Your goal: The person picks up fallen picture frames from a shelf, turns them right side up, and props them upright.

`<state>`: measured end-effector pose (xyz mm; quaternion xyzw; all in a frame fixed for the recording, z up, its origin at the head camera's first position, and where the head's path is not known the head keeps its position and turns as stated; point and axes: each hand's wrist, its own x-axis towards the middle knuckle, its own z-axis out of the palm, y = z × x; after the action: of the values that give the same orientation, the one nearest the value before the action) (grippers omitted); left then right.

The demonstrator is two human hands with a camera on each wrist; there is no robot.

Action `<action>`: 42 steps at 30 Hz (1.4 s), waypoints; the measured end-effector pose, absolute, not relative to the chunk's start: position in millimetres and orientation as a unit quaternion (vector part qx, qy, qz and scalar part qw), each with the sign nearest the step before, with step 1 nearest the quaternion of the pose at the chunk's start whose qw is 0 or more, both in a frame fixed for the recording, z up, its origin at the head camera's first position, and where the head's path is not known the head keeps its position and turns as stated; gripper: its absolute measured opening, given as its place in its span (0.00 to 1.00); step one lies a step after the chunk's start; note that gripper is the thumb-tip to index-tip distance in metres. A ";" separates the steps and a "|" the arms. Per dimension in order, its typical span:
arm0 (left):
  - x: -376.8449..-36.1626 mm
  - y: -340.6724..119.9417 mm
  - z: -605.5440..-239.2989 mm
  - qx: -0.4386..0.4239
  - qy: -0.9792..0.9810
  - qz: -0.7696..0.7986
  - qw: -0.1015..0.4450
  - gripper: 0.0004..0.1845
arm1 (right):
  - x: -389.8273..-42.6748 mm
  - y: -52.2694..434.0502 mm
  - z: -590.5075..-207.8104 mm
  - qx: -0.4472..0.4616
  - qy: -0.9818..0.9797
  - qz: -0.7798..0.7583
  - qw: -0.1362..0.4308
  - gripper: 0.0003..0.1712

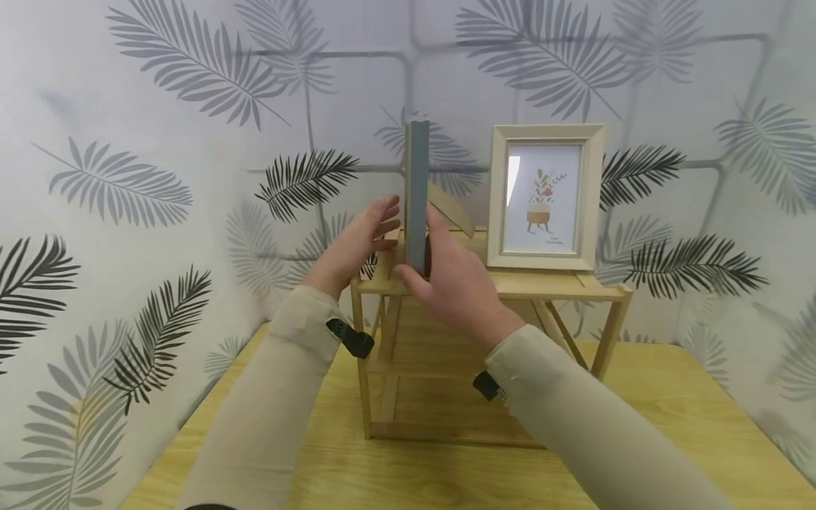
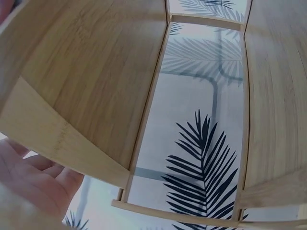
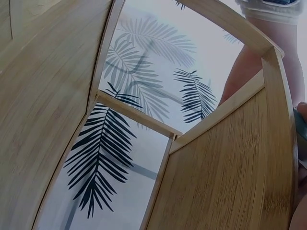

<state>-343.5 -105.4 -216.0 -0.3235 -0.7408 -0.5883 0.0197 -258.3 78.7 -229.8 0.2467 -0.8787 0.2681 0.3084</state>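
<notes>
A blue-grey picture frame (image 1: 417, 191) stands edge-on at the left part of the wooden rack's top (image 1: 446, 282), with a brown support flap (image 1: 451, 207) sticking out on its right. My right hand (image 1: 462, 283) holds its lower part, thumb across the near edge. Part of the blue-grey frame (image 3: 301, 129) also shows at the right border of the right wrist view. To the left, my left hand (image 1: 357, 244) is held beside the frame with fingers extended and a small gap between. The left wrist view catches the left hand (image 2: 36, 179) by the rack's side.
A cream picture frame (image 1: 547, 198) with a plant print stands on the right of the rack top. The rack has lower shelves (image 1: 446, 404) and stands on a yellow wood-grain table (image 1: 408, 478). Leaf-patterned wall covering (image 1: 159, 191) rises behind.
</notes>
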 end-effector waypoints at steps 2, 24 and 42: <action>-347.3 -105.9 -216.4 -0.338 -0.728 -0.596 0.013 0.37 | -258.2 78.2 -229.1 0.251 -0.876 0.270 0.312 0.56; -355.3 -103.9 -213.5 -0.326 -0.719 -0.613 0.020 0.35 | -256.0 81.4 -229.0 0.273 -0.866 0.289 0.302 0.51; -345.3 -108.9 -214.2 -0.277 -0.775 -0.564 0.067 0.35 | -253.3 101.3 -221.1 0.226 -0.890 0.315 0.240 0.47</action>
<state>-345.3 -108.9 -214.2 -0.2769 -0.7748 -0.5644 0.0667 -253.3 101.3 -221.1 0.2263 -0.8901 0.3148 0.2395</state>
